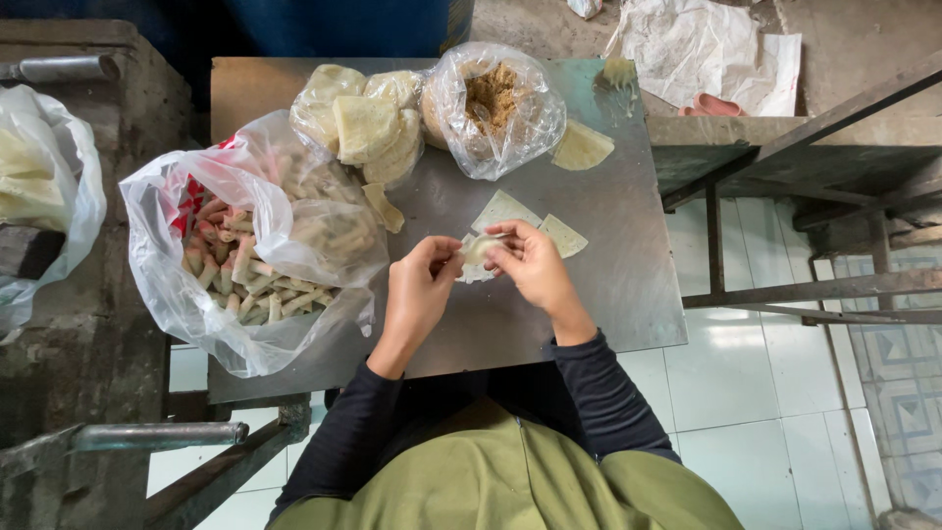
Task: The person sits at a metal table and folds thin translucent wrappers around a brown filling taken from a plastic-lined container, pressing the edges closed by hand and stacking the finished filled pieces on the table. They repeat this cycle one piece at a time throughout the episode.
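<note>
Left hand and right hand both pinching 1 small wrapper between fingertips, just above metal table. 2 flat wrappers beside. Bag of finished rolls at left.

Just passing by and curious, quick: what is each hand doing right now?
Left hand: fingers closed on one end of the small pale wrapper, above the metal table.
Right hand: fingers closed on the same wrapper's other end.
</note>
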Available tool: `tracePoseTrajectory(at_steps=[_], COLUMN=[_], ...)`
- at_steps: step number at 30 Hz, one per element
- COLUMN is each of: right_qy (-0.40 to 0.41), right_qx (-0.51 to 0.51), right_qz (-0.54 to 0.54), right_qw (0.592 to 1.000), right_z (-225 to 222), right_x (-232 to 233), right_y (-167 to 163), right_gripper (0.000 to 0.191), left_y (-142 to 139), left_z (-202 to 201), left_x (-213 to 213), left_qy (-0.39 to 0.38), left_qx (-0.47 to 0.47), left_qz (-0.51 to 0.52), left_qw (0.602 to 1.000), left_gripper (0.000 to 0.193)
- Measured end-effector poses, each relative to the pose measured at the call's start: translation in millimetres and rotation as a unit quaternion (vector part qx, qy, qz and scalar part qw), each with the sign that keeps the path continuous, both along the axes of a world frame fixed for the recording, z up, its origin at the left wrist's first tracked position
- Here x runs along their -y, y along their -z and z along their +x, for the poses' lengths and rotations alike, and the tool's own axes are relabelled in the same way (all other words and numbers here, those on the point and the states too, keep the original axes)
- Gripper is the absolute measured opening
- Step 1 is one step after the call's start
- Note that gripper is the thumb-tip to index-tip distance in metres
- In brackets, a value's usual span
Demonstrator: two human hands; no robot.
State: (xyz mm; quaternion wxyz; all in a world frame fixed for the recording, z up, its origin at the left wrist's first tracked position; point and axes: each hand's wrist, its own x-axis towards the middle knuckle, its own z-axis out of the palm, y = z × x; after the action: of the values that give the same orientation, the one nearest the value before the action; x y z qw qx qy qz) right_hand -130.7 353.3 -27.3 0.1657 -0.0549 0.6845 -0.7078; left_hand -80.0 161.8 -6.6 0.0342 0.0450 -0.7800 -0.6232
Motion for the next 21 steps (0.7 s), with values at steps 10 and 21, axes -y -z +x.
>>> tracePoseTrajectory(at_steps=[10, 21], right_qy=[0.069, 0.168], right_qx=[-0.231, -0.382], right_qz=[0.265, 0.273], right_qw=[0.934, 0.867], right_z=[29, -12], right_x=[18, 4], right_y=[-17, -69], right_gripper=[0.009, 0.018], left_y=[5, -2], left_z=[17, 19], left_x=[-1, -4], left_qy=[-0.044, -0.084], left_qx=[-0.066, -0.125], left_qz=[-0.248, -0.290], left_qw=[0.965, 0.945], left_gripper=[0.012, 0.013])
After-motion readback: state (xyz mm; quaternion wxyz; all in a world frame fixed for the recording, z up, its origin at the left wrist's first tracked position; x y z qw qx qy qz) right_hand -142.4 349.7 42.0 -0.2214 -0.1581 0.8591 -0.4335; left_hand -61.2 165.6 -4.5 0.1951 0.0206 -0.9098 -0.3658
